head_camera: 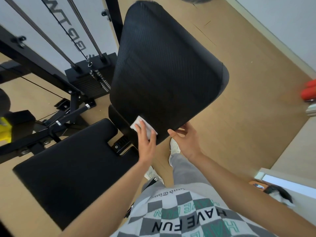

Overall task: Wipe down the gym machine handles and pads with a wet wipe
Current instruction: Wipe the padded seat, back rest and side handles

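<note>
The checkered shirt (179,216) at six o'clock reads "HAVE FUN" in black, with the same words fainter in green. Dark lettering on the machine's white panel (75,36), at eleven o'clock, cannot be made out.

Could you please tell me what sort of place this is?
Probably a small or home gym: a cable machine's weight stack, a black padded back pad and seat pad, and a plain wooden floor beside a white wall.
</note>
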The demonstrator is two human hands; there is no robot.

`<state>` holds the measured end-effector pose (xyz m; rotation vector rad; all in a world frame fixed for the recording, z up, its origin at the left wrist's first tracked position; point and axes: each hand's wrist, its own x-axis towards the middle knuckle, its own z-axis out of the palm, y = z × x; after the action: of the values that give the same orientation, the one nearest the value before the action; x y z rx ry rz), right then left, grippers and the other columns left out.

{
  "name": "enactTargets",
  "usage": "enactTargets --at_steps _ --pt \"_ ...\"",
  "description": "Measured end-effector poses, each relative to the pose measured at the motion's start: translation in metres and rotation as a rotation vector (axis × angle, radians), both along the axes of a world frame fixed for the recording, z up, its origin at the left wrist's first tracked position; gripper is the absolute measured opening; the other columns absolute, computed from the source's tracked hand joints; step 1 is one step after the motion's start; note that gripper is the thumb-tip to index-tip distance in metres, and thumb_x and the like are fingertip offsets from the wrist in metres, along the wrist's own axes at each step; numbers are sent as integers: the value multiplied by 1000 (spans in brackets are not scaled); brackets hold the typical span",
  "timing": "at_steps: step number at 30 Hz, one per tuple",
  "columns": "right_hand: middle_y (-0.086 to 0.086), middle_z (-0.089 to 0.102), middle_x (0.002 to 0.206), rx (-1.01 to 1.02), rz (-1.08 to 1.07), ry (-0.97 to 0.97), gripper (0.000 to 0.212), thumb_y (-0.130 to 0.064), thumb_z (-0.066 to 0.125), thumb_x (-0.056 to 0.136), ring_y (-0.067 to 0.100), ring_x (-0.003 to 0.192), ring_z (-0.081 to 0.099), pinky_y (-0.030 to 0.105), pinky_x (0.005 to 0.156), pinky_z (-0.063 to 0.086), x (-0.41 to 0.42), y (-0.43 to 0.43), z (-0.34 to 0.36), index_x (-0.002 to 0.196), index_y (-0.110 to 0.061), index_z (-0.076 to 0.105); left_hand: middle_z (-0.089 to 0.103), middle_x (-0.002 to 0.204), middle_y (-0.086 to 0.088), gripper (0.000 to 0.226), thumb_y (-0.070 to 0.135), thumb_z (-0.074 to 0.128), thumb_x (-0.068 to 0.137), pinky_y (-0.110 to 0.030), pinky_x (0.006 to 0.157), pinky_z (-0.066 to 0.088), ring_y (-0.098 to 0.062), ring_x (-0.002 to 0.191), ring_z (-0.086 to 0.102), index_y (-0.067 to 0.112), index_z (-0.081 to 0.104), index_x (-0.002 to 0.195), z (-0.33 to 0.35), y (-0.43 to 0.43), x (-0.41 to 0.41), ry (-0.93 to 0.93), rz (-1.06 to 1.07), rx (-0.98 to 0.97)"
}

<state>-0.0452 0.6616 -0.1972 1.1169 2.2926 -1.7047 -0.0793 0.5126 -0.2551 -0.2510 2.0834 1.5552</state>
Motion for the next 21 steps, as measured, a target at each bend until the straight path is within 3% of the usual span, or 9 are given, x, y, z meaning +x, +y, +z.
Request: enactTargets --at_steps 3,7,15,21 --pt "-20 70 110 0 -11 3 42 -38 80 85 5 101 69 14 81 53 0 -3 -1 121 -30 61 -16 170 13 69 44 44 107 -28 120 16 3 146 -3 42 2 162 3 14 35 -61 21 24" --pt "-21 70 110 -2 -16 17 42 -38 80 84 5 101 69 19 85 55 0 -4 -4 121 -31 61 -15 171 9 67 39 40 109 -22 117 11 6 143 -8 35 1 163 2 12 25 -36 12 2" --pt "-19 69 115 0 -34 19 48 -40 79 85 6 100 68 10 77 52 -1 -7 -5 127 -31 58 1 173 0 64 39 35 111 -29 120 11 -20 158 5 29 2 164 -15 -36 -97 60 36 -106" --pt "-20 68 115 -13 -27 17 48 -36 80 86 5 102 67 2 70 49 1 -7 -2 128 -29 58 3 173 1 64 42 33 111 -38 126 13 -21 158 9 33 -2 164 -22 -47 -120 30 49 -79"
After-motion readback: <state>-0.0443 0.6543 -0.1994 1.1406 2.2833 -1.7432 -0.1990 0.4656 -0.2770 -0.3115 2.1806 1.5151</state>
